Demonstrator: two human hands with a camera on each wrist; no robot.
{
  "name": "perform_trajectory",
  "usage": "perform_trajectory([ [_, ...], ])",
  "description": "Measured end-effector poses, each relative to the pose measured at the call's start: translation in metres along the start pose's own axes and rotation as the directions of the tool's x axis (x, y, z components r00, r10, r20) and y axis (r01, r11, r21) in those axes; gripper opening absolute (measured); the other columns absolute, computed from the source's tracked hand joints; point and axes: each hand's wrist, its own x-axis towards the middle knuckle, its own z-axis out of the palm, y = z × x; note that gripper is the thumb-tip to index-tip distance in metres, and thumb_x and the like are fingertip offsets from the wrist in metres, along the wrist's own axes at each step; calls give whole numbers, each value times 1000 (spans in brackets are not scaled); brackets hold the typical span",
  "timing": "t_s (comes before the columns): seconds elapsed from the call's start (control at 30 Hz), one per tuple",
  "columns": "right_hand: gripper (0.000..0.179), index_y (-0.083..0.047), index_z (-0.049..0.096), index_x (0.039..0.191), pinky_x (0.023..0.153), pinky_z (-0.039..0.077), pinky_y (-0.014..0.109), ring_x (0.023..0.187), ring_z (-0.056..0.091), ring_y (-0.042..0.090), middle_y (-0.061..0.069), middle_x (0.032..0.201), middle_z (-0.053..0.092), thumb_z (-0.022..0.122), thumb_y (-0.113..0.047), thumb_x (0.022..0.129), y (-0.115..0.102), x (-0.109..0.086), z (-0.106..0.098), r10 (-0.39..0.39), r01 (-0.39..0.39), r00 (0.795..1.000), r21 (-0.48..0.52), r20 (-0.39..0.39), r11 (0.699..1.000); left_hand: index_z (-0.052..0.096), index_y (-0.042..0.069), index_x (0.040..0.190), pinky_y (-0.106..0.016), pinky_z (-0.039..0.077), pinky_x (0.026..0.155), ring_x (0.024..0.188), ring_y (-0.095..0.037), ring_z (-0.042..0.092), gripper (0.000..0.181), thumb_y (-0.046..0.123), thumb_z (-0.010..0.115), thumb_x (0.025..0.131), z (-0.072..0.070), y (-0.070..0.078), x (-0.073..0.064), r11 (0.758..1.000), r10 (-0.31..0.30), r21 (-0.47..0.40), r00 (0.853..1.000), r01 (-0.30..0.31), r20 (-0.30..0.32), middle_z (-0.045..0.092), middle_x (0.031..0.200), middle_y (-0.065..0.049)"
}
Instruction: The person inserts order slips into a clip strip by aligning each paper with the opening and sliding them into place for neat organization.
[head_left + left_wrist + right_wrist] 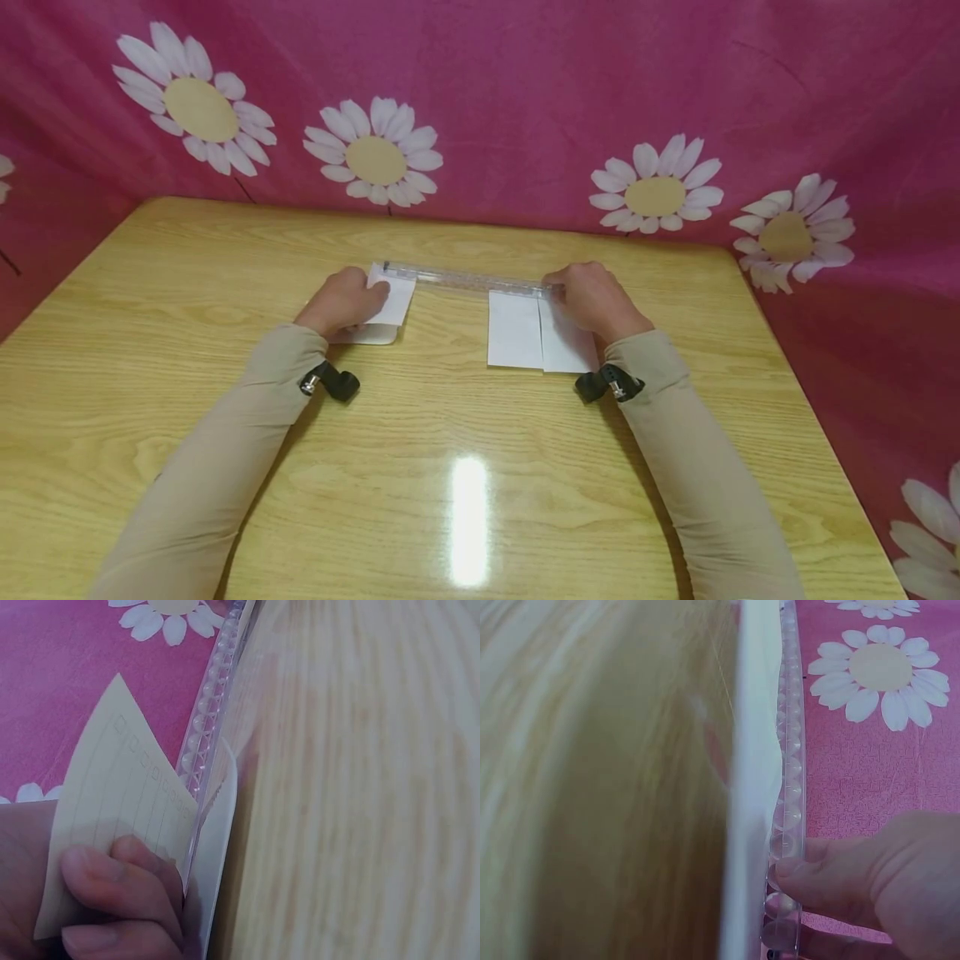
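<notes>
A clear plastic ruler (pixel 465 281) with a row of round shapes along it spans between both hands. At its right end, my right hand (pixel 596 298) pinches it between thumb and fingers; the right wrist view shows the thumb (pixel 799 877) on its face. My left hand (pixel 345 302) grips a small white paper sheet (pixel 393 302), with the ruler's left end across its top. Printed lines and small boxes show on this sheet (pixel 135 765) in the left wrist view. Another white piece (pixel 375 335) lies below it, partly hidden by the hand.
Two white paper pieces (pixel 515 331) lie side by side near my right hand, their top edges by the ruler. Everything is on a wood-grain table (pixel 420 433). A pink cloth (pixel 510 108) with white daisies hangs behind its far edge.
</notes>
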Motion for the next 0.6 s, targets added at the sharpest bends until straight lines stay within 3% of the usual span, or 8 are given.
perform_trajectory([
  [0.27, 35, -12, 72, 131, 105, 53, 51, 122, 67, 38, 19, 130, 72, 55, -5, 101, 1, 0, -1, 2, -2, 1000, 2, 9, 1000, 53, 1, 103, -27, 40, 56, 66, -18, 49, 37, 37, 43, 105, 2, 2, -1, 1000, 24, 5, 999, -24, -21, 50, 82, -9],
  [0.6, 35, -12, 72, 130, 105, 53, 51, 121, 67, 38, 19, 130, 72, 56, -4, 100, -1, 0, -1, 6, -6, 1000, 0, -6, 1000, 54, 0, 101, -27, 42, 55, 64, -18, 51, 39, 37, 43, 104, 4, 4, 0, 998, 54, 38, 998, -53, -23, 52, 81, -10],
])
